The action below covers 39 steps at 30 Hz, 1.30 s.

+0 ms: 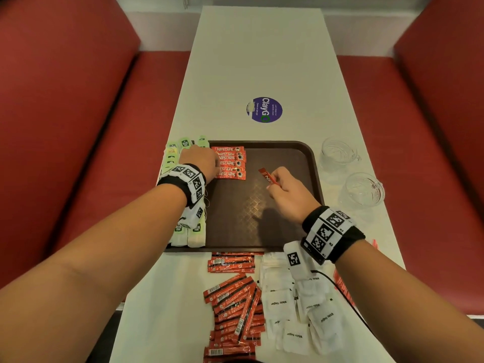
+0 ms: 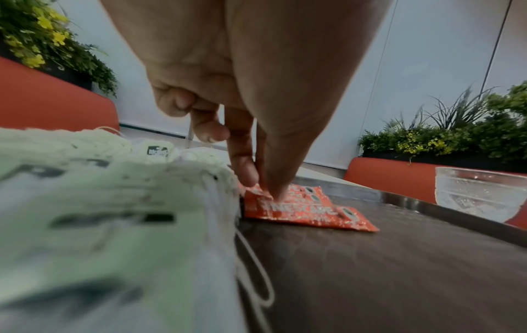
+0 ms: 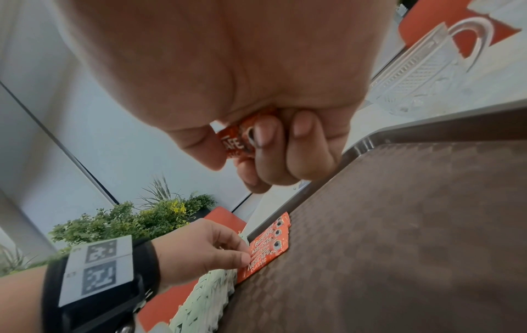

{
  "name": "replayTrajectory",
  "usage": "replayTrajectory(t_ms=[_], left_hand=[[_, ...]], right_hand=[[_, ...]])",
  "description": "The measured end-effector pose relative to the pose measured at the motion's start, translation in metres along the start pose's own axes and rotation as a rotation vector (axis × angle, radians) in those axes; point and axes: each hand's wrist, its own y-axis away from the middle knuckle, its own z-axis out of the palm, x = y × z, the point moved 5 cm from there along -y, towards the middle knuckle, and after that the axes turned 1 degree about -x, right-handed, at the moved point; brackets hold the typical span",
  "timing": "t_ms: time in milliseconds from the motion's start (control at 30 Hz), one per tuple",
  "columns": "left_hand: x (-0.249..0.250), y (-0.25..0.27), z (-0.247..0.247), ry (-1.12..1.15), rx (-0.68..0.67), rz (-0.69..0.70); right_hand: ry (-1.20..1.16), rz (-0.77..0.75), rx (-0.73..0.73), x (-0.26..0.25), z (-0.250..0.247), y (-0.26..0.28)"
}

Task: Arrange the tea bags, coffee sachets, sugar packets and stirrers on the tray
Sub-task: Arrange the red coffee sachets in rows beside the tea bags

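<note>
My right hand [image 1: 286,191] pinches one sachet [image 1: 267,176] above the tray [image 1: 313,163], tilted. Its slot lies to my left, just nearer me than the row [image 1: 231,162] lying crosswise, which my left hand [image 1: 201,161], nearer, presses with straight fingers [image 2: 273,180]. Tea bags [image 1: 188,235] line the tray's left edge; spare sachets and sugar [image 1: 280,302] wait on the desk [image 1: 262,61].
</note>
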Motion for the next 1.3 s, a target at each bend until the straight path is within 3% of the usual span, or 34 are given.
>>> replayTrajectory(t_ms=[200,500,633,733,800,933,1000,1133,1300], left_hand=[[0.020,0.000,0.001,0.011,-0.028,0.139],[0.023,0.001,-0.005,0.020,-0.059,0.126],[0.025,0.011,-0.024,0.188,0.043,0.175],[0.035,0.038,-0.052,0.530,0.153,0.309],[0.043,0.059,-0.064,0.643,0.131,0.422],[0.051,0.075,-0.061,0.490,0.085,0.586],[0.042,0.071,-0.058,0.468,0.108,0.531],[0.002,0.047,-0.041,0.503,0.123,0.247],[-0.012,0.028,-0.006,0.376,-0.048,0.111]], right_hand=[[-0.023,0.007,-0.010,-0.002,-0.002,0.002],[0.052,-0.003,-0.041,-0.002,-0.003,0.001],[0.110,-0.032,-0.007,0.000,-0.003,-0.001],[0.131,-0.045,0.002,0.002,-0.001,-0.002],[0.137,-0.052,-0.011,0.002,0.002,-0.003],[0.140,-0.069,-0.017,0.001,0.007,-0.006],[0.143,-0.071,-0.003,-0.001,0.008,-0.006],[0.265,-0.074,0.014,-0.001,0.009,-0.002],[0.482,-0.175,-0.133,-0.005,0.026,0.009]])
